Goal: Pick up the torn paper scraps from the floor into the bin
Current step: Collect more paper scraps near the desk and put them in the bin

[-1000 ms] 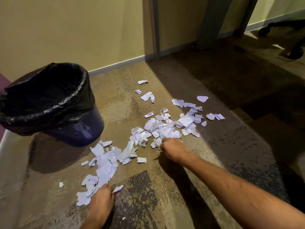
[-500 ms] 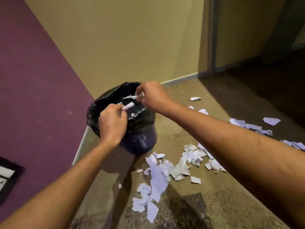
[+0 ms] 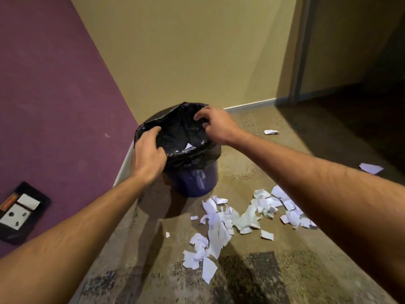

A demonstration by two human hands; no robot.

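No text, label, brand, number or sign can be read anywhere in the frame. The torn paper scraps [image 3: 219,224] on the floor in the lower middle carry some faint dark marks, but they are too small and blurred to read. The wall socket plate [image 3: 18,212] at the lower left of the frame has an orange strip at its upper corner; if something is printed there, it cannot be made out.
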